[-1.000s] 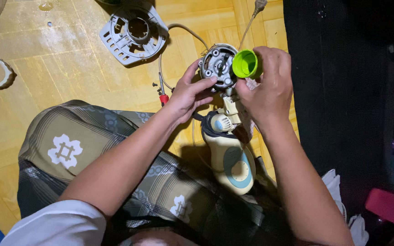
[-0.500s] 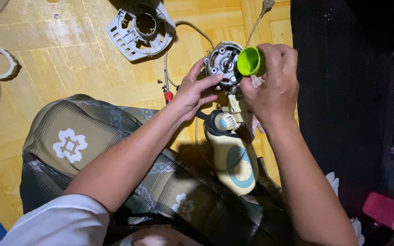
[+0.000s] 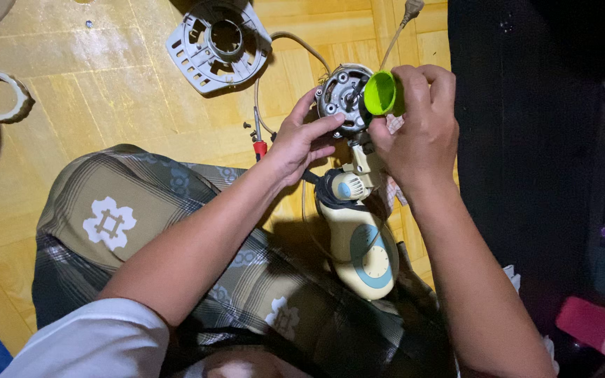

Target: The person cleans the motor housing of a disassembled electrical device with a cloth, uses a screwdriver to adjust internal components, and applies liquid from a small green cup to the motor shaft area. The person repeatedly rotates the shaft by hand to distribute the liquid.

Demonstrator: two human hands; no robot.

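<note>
At twelve o'clock, gripping fan motor (image 3: 341, 98) with left hand (image 3: 301, 143), pinching green cap (image 3: 381, 93) with right hand (image 3: 418, 126); risking slipping, pinching fingers.

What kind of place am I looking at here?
Probably a room at home, used for a floor-level repair. The person sits on a wooden floor, a grey plastic fan cover lies loose nearby, and both hands work on a fan motor held over the lap.
</note>
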